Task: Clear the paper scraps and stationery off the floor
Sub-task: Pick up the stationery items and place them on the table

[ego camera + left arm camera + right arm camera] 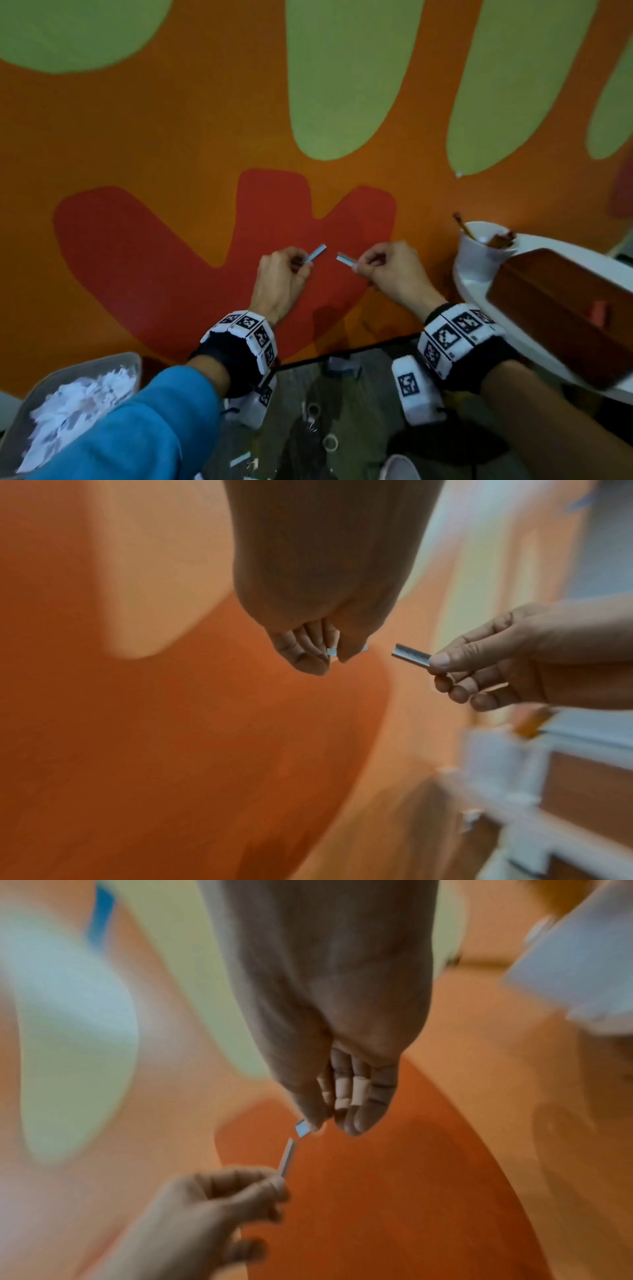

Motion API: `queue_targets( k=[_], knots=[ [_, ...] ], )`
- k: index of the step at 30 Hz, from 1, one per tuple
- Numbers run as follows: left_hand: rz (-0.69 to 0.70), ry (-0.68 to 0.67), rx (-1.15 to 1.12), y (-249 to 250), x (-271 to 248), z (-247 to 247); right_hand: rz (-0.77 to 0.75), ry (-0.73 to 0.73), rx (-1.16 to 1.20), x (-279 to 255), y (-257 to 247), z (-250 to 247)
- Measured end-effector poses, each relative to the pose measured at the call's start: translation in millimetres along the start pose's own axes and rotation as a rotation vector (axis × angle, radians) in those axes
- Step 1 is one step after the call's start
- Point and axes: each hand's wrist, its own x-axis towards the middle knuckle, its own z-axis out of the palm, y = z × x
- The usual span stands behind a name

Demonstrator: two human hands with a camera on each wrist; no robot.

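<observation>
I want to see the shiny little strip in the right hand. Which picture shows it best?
The left wrist view: the strip is sharp and side-on, pinched by the right hand. The head view shows it smaller. The right wrist view shows only its blurred end past the fingers.

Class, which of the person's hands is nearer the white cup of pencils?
Right. The right hand is just left of the white cup; the left hand is farther left, beyond it.

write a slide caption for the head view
Left hand and right hand each pinch a staple strip above the patterned floor.
</observation>
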Motion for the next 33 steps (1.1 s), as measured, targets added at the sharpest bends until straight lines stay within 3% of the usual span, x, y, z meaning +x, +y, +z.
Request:
queue_targets(
  k=[6,9,14,17,21,26,29,33],
  knots=[
    [0.137,-0.044,-0.083,102.2,7.4,43.0,0.130,0.275,0.257,-40.2,32.2,-95.5],
    [0.177,-0.102,-0.123,145.7,5.6,76.7,0.157,0.410,0.198,-53.3,50.8,-137.7],
    [0.263,-0.183,-0.157,206.9,0.2,132.1,0.267,0.504,0.045,-63.3,88.8,-192.5],
    [0.218,-0.251,-0.194,230.8,2.2,170.5,0.364,0.559,-0.038,-65.3,116.9,-216.9],
    [0.166,-0.314,-0.183,248.9,6.0,210.4,0.442,0.574,-0.086,-62.6,139.8,-230.6],
    [0.156,-0.332,-0.203,250.5,3.1,222.8,0.511,0.472,-0.076,-62.4,150.7,-232.2],
    [0.148,-0.322,-0.252,236.9,4.1,208.2,0.440,0.445,-0.004,-61.2,143.5,-228.9],
    [0.139,-0.326,-0.267,214.0,8.3,163.8,0.269,0.303,0.025,-63.3,112.4,-209.5]
  ],
)
